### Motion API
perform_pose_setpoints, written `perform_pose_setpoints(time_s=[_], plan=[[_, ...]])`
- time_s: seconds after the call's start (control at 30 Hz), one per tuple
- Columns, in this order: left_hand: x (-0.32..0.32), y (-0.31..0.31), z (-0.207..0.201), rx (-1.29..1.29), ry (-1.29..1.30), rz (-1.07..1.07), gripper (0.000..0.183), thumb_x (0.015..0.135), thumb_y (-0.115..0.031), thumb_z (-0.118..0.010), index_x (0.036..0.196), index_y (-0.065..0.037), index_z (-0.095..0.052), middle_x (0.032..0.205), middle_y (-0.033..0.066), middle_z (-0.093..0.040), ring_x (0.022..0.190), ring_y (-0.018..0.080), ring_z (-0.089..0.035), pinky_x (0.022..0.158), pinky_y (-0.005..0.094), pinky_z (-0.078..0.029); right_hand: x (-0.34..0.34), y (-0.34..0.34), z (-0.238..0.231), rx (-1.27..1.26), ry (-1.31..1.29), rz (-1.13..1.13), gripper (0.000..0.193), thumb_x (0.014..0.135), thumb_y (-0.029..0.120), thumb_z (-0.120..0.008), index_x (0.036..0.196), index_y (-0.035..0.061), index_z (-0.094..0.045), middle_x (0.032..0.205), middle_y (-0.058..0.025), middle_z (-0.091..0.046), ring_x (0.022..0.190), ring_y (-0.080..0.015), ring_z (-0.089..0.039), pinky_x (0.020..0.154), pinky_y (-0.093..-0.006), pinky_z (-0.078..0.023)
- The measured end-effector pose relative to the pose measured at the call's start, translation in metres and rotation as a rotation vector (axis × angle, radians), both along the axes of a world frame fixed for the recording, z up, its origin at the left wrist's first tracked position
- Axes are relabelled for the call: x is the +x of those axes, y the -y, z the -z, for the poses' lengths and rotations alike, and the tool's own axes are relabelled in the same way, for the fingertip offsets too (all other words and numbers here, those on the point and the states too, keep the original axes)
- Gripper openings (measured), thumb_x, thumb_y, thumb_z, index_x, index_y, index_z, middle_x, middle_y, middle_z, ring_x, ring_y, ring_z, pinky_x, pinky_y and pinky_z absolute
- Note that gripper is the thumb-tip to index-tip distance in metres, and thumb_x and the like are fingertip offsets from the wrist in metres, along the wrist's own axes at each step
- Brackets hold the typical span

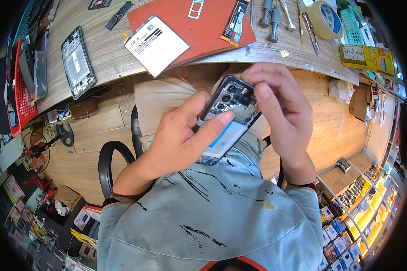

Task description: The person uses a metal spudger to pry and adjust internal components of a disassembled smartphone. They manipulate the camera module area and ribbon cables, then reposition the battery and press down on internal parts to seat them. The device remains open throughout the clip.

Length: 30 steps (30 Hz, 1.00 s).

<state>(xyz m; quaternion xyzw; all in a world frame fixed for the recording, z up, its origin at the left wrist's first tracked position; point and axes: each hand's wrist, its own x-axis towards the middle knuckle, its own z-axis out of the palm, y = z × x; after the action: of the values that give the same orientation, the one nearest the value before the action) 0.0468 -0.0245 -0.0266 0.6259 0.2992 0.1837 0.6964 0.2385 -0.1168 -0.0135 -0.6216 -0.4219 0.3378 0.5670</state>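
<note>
An opened smartphone is held above my lap, tilted, its cameras, circuit board and white battery exposed. My left hand wraps round its left side, with the thumb lying across the battery by a blue strip. At the phone's upper right edge is my right hand, its fingers curled and the thumb close to the frame. Whether its fingertips pinch anything is hidden. On the table beyond lies a white battery, partly over the edge of a red mat. A second opened phone frame rests on the table to the left.
Screwdrivers, tweezers, a roll of clear tape and a yellow can occupy the table's right side. A flex cable lies on the mat. At the left edge stands a red basket. Black chair armrest beside me.
</note>
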Motion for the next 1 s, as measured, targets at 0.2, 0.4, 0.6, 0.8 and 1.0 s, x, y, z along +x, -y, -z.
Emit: perform_pose_setpoints(time_s=[0.2, 0.4, 0.6, 0.8, 1.0], plan=[[-0.002, 0.0, -0.003, -0.077, 0.045, -0.084, 0.02, 0.106, -0.013, -0.07, 0.113, 0.005, -0.066, 0.095, 0.005, -0.073, 0.085, 0.0048, -0.061, 0.073, 0.0235, -0.05, 0.009, 0.019, -0.002, -0.146, -0.307, -0.014, 0.028, 0.102, 0.003, -0.07, 0.13, -0.0024, -0.07, 0.12, -0.0068, -0.069, 0.097, -0.0098, -0.065, 0.083, -0.0232, -0.054], [-0.002, 0.004, 0.002, 0.017, 0.085, -0.173, 0.018, 0.104, -0.012, -0.072, 0.109, 0.004, -0.066, 0.09, 0.003, -0.072, 0.08, 0.0024, -0.059, 0.068, 0.0222, -0.049, -0.005, 0.036, 0.012, -0.098, -0.496, -0.026, 0.036, 0.097, -0.004, -0.074, 0.132, -0.0062, -0.067, 0.12, -0.008, -0.071, 0.104, -0.0127, -0.068, 0.092, -0.027, -0.056], [-0.004, 0.005, 0.002, 0.155, 0.089, -0.208, 0.019, 0.101, -0.013, -0.077, 0.1, 0.002, -0.065, 0.078, 0.0012, -0.069, 0.071, 0.0018, -0.056, 0.06, 0.0226, -0.046, -0.012, 0.031, 0.008, -0.049, -0.488, 0.025, 0.033, 0.095, -0.004, -0.077, 0.127, -0.0051, -0.069, 0.12, -0.0088, -0.071, 0.105, -0.0129, -0.068, 0.094, -0.0282, -0.055], [-0.007, 0.006, 0.003, 0.295, 0.087, -0.191, 0.019, 0.099, -0.012, -0.078, 0.1, 0.002, -0.065, 0.076, 0.0022, -0.069, 0.067, 0.0034, -0.057, 0.058, 0.0236, -0.047, -0.016, 0.027, 0.006, -0.033, -0.429, 0.043, 0.03, 0.093, -0.007, -0.078, 0.121, -0.0045, -0.07, 0.116, -0.0081, -0.071, 0.103, -0.012, -0.067, 0.089, -0.0267, -0.054], [-0.007, 0.006, 0.002, 0.365, 0.102, -0.183, 0.019, 0.097, -0.01, -0.079, 0.1, 0.003, -0.065, 0.076, 0.0034, -0.069, 0.065, 0.0052, -0.058, 0.057, 0.0245, -0.047, -0.018, 0.026, 0.008, 0.026, -0.343, 0.032, 0.032, 0.09, -0.01, -0.079, 0.12, -0.0063, -0.069, 0.115, -0.0104, -0.07, 0.101, -0.0135, -0.066, 0.087, -0.0266, -0.053]])
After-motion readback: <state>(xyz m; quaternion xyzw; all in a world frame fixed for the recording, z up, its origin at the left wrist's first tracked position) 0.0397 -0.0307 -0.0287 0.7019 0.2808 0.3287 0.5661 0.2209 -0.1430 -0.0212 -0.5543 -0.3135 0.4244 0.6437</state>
